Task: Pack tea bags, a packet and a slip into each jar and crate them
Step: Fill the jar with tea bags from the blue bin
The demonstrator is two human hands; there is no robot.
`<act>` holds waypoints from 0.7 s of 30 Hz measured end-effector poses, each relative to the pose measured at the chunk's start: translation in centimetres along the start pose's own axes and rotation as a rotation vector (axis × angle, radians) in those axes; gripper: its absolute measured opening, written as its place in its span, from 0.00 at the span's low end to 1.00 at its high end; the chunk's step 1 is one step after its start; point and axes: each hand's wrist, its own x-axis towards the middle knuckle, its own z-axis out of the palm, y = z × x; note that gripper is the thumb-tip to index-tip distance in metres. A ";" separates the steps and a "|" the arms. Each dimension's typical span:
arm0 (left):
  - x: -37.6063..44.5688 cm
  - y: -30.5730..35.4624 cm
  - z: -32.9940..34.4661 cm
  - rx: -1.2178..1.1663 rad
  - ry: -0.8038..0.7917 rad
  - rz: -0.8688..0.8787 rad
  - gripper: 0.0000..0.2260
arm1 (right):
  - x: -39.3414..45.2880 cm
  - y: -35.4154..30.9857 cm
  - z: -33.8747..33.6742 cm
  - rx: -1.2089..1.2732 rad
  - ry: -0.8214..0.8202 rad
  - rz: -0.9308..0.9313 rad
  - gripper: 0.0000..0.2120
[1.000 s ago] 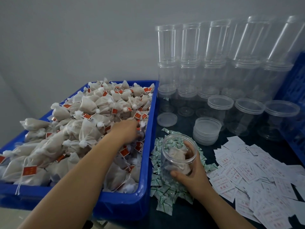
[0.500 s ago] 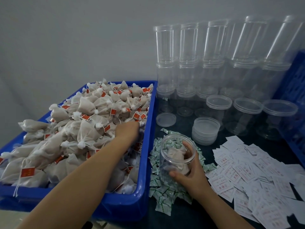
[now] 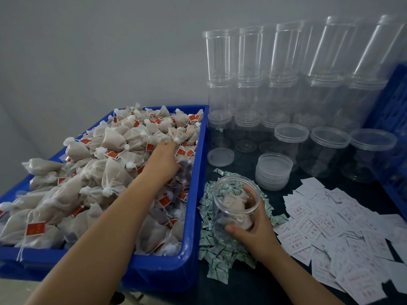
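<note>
Reaching into the blue bin (image 3: 199, 190) at the table's left edge, left hand (image 3: 164, 160) among the tea bags (image 3: 114, 139); fingers buried in the heap, grip impossible to tell. Right hand (image 3: 256, 233) wrapped round the jar (image 3: 234, 201), fingers curled on its wall, jar tipped toward the bin over the green packets (image 3: 212, 247). A few bags already inside. Bags likely light, soft, mesh-skinned, strings prone to tangling; best pinched at the knotted neck. Jar probably thin, slick, easily squashed; hold low on the wall. Paper slips (image 3: 330, 227) spread near the right edge, flimsy, apt to cling together.
</note>
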 end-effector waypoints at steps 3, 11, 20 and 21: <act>-0.1 0.0 -0.3 0.021 0.045 0.034 0.13 | 0.0 -0.1 0.0 0.003 -0.005 0.003 0.45; -0.1 0.1 -0.9 -0.047 0.120 0.041 0.08 | 0.0 -0.1 0.0 0.020 -0.003 -0.006 0.44; -2.4 2.9 -3.2 -0.382 0.310 0.339 0.03 | 0.1 0.0 0.0 0.032 -0.009 0.010 0.43; -2.9 3.4 -3.5 -0.452 0.299 0.392 0.01 | 0.1 0.0 0.0 0.032 -0.006 0.007 0.43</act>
